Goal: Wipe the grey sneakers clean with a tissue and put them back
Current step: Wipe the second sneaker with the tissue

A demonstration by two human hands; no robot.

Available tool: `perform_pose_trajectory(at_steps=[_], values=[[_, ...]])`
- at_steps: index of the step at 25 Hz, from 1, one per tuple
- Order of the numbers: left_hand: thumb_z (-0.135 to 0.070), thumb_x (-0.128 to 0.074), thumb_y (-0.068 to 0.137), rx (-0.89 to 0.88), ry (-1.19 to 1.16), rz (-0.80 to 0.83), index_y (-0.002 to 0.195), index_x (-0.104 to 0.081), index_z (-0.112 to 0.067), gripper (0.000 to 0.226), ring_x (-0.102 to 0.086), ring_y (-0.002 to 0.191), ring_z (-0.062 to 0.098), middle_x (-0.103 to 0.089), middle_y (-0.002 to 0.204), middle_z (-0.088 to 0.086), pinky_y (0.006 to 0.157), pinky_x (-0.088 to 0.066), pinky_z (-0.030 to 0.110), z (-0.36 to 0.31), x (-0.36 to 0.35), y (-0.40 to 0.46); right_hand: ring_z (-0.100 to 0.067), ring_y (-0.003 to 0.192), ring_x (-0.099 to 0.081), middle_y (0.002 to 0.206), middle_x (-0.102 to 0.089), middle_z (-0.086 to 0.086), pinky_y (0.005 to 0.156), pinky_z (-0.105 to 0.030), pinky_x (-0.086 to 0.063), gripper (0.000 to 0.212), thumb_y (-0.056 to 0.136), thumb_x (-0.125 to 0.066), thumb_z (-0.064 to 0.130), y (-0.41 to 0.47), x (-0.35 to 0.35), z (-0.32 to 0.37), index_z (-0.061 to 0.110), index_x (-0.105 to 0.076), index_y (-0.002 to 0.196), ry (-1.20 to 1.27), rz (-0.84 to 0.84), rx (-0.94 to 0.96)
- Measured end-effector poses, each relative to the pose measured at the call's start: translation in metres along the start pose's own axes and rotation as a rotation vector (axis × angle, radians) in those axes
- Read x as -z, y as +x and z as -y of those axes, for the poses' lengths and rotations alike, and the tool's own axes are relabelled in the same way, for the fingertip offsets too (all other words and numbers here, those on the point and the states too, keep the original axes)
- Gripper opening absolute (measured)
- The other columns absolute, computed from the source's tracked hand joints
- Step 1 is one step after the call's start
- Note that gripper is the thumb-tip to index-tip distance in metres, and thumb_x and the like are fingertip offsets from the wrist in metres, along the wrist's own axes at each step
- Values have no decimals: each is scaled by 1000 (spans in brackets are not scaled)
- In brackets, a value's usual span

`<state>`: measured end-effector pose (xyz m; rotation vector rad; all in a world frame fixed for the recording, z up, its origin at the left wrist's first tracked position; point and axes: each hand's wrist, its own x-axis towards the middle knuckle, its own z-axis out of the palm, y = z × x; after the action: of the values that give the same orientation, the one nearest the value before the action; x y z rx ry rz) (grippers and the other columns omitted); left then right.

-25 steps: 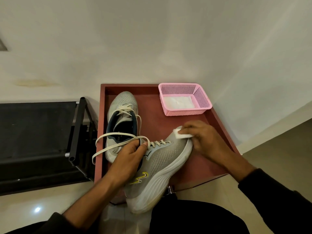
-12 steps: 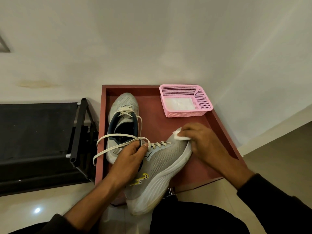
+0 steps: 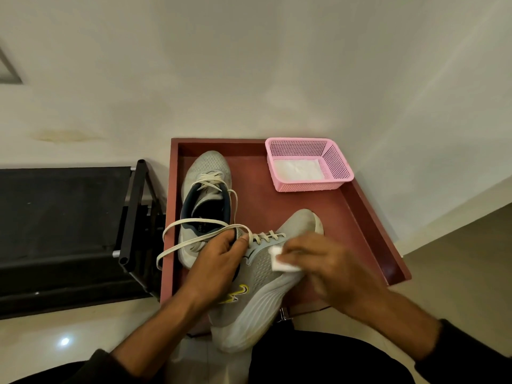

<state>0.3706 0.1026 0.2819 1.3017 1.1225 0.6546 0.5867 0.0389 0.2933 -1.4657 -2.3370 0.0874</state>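
One grey sneaker (image 3: 260,295) is tilted on its side over the front edge of the red-brown tray (image 3: 371,234), sole toward me. My left hand (image 3: 219,267) grips it at the collar, next to the laces. My right hand (image 3: 332,270) presses a folded white tissue (image 3: 279,261) against the sneaker's side, just below the laces. The toe shows dirty marks. The second grey sneaker (image 3: 205,206) stands upright on the left of the tray, its long lace looping out to the left.
A pink mesh basket (image 3: 336,167) holding white tissues sits in the tray's far right corner. A black rack (image 3: 133,217) stands left of the tray. A pale wall runs behind, and tiled floor lies at the front and right.
My right hand has slid the tissue from the sneaker's toe back toward me along its side, to just below the laces. The toe is now uncovered. My left hand keeps its grip.
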Motion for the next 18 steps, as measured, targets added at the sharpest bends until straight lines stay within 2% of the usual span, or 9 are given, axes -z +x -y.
perform_pose_trajectory(at_steps=[2, 4, 7, 9, 11, 14, 16, 18], values=[[-40, -49, 101, -8, 0, 4, 87, -57, -3, 41, -49, 69, 21, -56, 75, 23, 70, -49, 58, 0, 0, 0, -19, 99, -64, 107, -69, -9, 88, -26, -51, 31, 87, -49, 5, -4, 0, -5, 5, -75, 103, 6, -10, 32], [-45, -49, 97, -9, -18, 19, 88, -58, -7, 41, -50, 70, 22, -56, 81, 33, 67, -48, 54, 0, 0, -1, -23, 97, -64, 105, -69, -10, 87, -30, -51, 34, 84, -47, 6, 3, 3, -30, 5, -76, 100, -44, -92, -103], [-49, -51, 95, 7, -44, 35, 87, -59, -9, 41, -51, 70, 24, -57, 86, 36, 66, -45, 47, 0, 0, -3, -29, 93, -66, 101, -69, -12, 86, -29, -49, 37, 81, -45, 12, 17, 6, -50, 5, -77, 98, -139, -149, -266], [-49, -51, 95, 9, -50, 37, 86, -60, -9, 41, -53, 72, 23, -59, 88, 33, 69, -49, 54, -1, 0, -3, -22, 97, -63, 101, -70, -10, 87, -29, -50, 35, 84, -45, 13, 17, 0, -30, 5, -77, 99, -126, -179, -224], [-39, -50, 101, -5, -32, 26, 85, -61, -10, 35, -55, 71, 21, -60, 86, 29, 75, -51, 57, 0, 0, -3, -16, 101, -60, 104, -70, -9, 89, -25, -50, 32, 94, -46, 14, 5, -8, 5, 5, -76, 102, -52, -164, -119], [-40, -50, 100, -16, -52, 32, 87, -60, -8, 36, -51, 69, 23, -58, 80, 29, 70, -49, 56, 1, -2, -4, -18, 104, -61, 109, -68, -9, 91, -25, -51, 30, 94, -48, 9, -15, -14, 13, 5, -74, 107, -50, -148, -51], [-48, -52, 94, -17, -94, 47, 90, -60, -8, 41, -52, 72, 25, -60, 83, 28, 69, -48, 53, 0, -3, -6, -24, 103, -64, 112, -68, -11, 90, -32, -54, 36, 85, -46, 6, -14, -7, -14, 8, -74, 108, -104, -174, -175], [-51, -53, 91, 4, -125, 56, 92, -60, -6, 46, -49, 74, 25, -58, 80, 25, 68, -43, 46, -1, -4, -7, -30, 100, -66, 111, -68, -14, 93, -29, -51, 40, 84, -44, 9, -5, 0, -33, 7, -75, 108, -148, -220, -340]])
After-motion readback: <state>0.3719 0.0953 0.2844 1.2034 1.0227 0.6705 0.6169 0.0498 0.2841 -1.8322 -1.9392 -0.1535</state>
